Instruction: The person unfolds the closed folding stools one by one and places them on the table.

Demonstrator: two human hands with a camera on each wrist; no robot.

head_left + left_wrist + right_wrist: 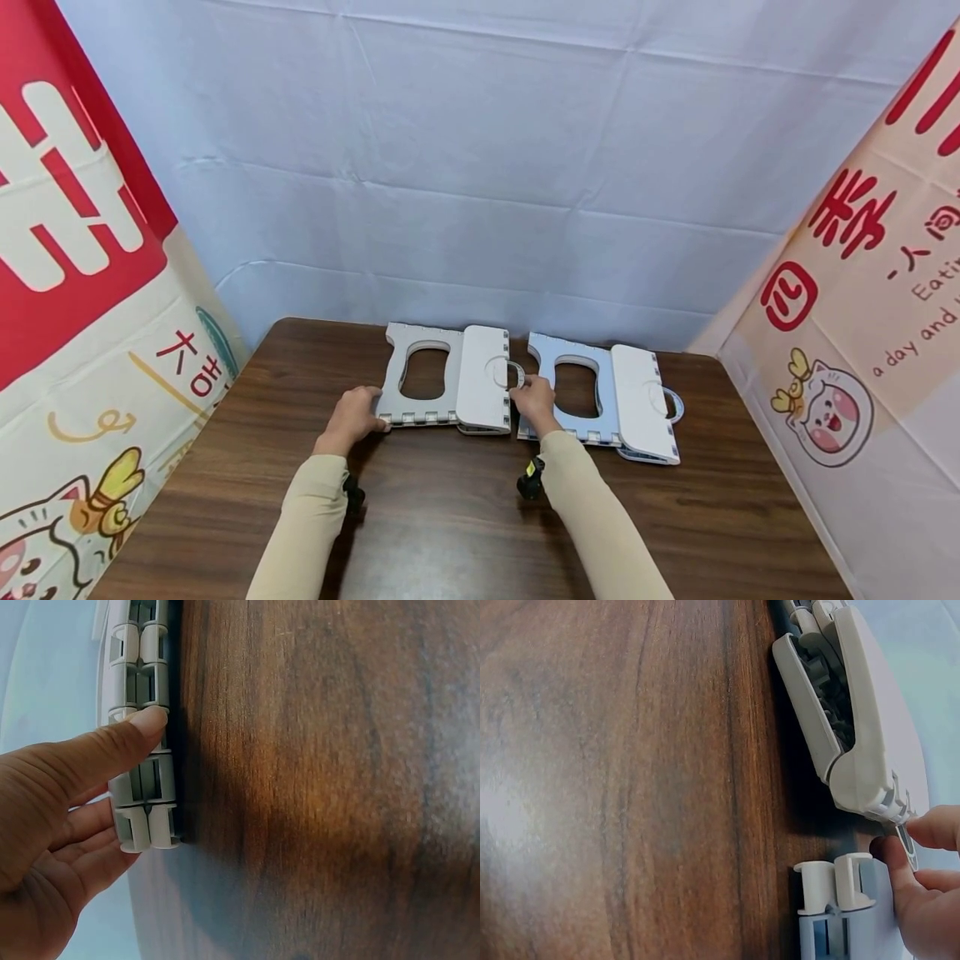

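Observation:
Two folded plastic step stools lie flat on a brown wood-grain table. The grey-and-white folding stool (483,379) is on the left, with a small loop handle (907,845) at its right end. My left hand (358,414) grips its near left corner; in the left wrist view the thumb (148,722) lies along the hinged edge and the fingers are curled at the end. My right hand (535,399) pinches the loop handle between thumb and fingers, above the left end of the blue-and-white folding stool (637,400). That stool's own handle (677,406) sticks out to the right.
The table (442,517) stretches toward me, in front of both stools. A pale cloth backdrop (480,167) hangs behind the table's far edge. Printed cloths stand along the left (97,333) and right (847,333) sides.

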